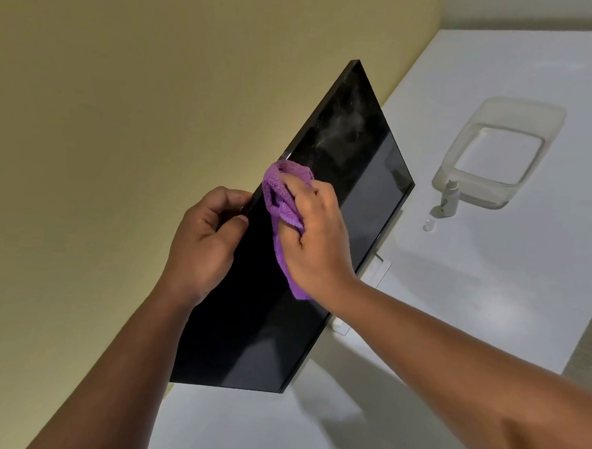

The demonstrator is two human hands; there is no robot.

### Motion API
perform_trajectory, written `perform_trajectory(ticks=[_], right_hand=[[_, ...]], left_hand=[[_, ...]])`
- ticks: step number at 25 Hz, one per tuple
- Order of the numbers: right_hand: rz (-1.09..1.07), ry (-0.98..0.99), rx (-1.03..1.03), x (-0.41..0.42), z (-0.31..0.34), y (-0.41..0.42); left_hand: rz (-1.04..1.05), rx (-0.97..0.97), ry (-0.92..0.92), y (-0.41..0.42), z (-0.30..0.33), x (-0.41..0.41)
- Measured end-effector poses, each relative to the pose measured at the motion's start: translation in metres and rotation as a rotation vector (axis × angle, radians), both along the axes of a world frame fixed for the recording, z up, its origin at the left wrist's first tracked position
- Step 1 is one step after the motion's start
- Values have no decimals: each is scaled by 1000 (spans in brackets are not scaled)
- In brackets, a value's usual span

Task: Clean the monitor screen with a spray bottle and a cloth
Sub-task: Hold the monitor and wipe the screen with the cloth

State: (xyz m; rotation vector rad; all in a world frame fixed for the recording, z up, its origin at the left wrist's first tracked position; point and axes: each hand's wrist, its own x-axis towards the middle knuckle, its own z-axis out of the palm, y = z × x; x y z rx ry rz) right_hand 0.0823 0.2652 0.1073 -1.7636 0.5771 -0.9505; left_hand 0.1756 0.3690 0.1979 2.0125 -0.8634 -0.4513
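Observation:
A black monitor [352,179] stands on a white table against a yellowish wall, its screen dark. A hazy patch of spray mist shows on the far part of the screen. My left hand [204,243] grips the monitor's top edge near the middle. My right hand [316,239] presses a bunched purple cloth [282,196] flat against the screen just below that edge. A small clear spray bottle [449,195] stands upright on the table beyond the monitor, with its small cap [428,225] lying beside it.
A clear plastic tub [512,129] sits on the white table [490,289] behind the spray bottle. The monitor's white stand foot [376,269] shows under its lower edge. A metallic surface [590,346] borders the table at the right.

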Motion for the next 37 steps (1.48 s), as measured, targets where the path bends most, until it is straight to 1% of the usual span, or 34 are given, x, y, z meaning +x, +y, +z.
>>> perform_trajectory(ticks=[2,4,6,8,9,11,13,14,15,16,18,19,20,21,23,25,26,27,29,30,31,32,34,36,37], right_hand=[[79,-16,-85,-4,-16,25],[135,10,-108,-14,-42,43],[85,48,11,-17,-60,39],[-12,52,154,-13,-58,28],[-38,27,155,-8,-50,26],[-4,-33,32,-1,-37,36],[89,-35,-104,-6,-51,52],[113,-31,-120,-13,-66,57],[108,-18,-75,-21,-80,59],[70,7,36,-27,-93,57],[-81,65,315,-31,-101,42],[-139,81,379,-28,-97,34],[-159,79,373,-21,-89,30],[-137,58,321,-15,-80,32],[-11,31,162,-13,-74,46],[92,34,58,-26,-90,59],[87,29,59,-35,-103,58],[39,36,131,-40,-113,51],[-137,116,369,-40,-121,26],[-204,147,437,-35,-117,15],[-231,136,437,-27,-109,11],[-211,95,402,-20,-100,15],[-68,2,318,-18,-86,38],[70,-56,241,-35,-91,61],[82,-69,225,-43,-101,62]], left_hand=[[-32,18,-28,1,-1,2],[-13,38,-35,1,-3,4],[1,51,-11,2,-6,5],[-13,64,-9,3,-8,7],[-21,71,-22,4,-9,10],[-25,85,-68,5,-11,14],[-31,92,-90,7,-11,16],[-37,87,-87,7,-12,16],[-43,84,-83,7,-13,17],[-48,83,-86,7,-14,17],[-58,79,-129,7,-14,15],[-58,77,-160,7,-14,14],[-59,73,-184,6,-13,13],[-59,70,-198,5,-13,12],[-63,61,-207,5,-13,11],[-61,62,-197,6,-13,12],[-58,64,-188,6,-13,12],[-56,67,-181,6,-13,12],[-49,68,-172,6,-13,12],[-46,69,-169,6,-13,11],[-45,70,-166,6,-13,11],[-44,72,-165,6,-13,11],[-46,76,-159,7,-12,11],[-47,64,-152,7,-12,11],[-44,62,-150,7,-12,10]])
